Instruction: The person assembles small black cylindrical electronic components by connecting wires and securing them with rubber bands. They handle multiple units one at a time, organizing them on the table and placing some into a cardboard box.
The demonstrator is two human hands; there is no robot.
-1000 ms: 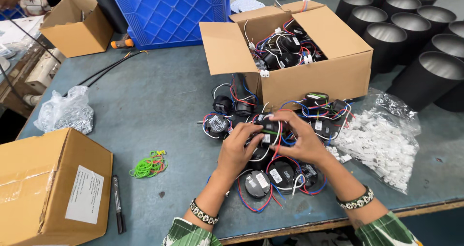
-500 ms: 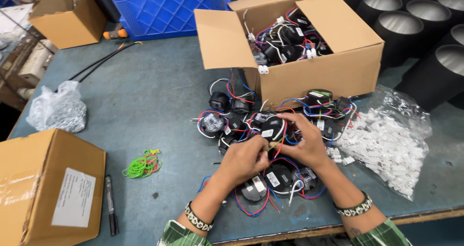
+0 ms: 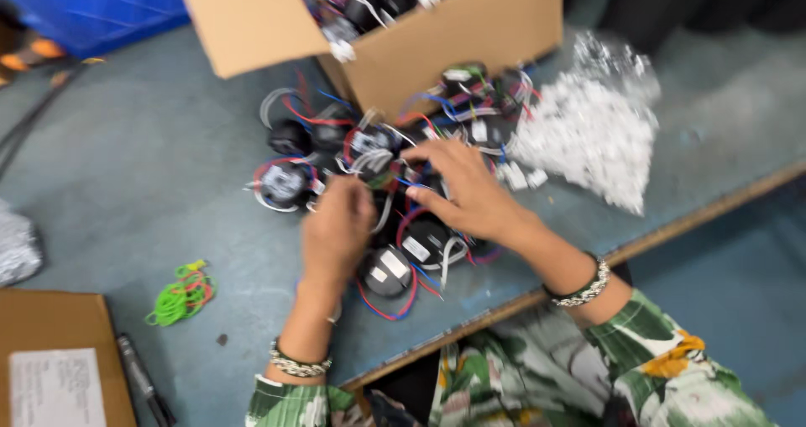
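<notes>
Both hands work over a heap of small round black parts with red, blue and white wires (image 3: 395, 225) that lies on the grey-blue table (image 3: 151, 175), just in front of an open cardboard box (image 3: 470, 32) filled with more of the same parts. The left hand (image 3: 336, 230) is curled over the middle of the heap, its fingers bent down among the wires; the picture is blurred by motion, so it is not clear whether it grips anything. The right hand (image 3: 466, 192) lies beside it with fingers spread, the fingertips (image 3: 420, 151) touching a wired part near the top of the pile, and its grip cannot be told either. Each wrist wears a beaded bracelet. To the right of the heap sits a clear plastic bag of small white pieces (image 3: 596, 133). A bunch of green rubber bands (image 3: 180, 294) lies to the left, near a second cardboard box (image 3: 50, 368) and a black pen (image 3: 143, 381).
</notes>
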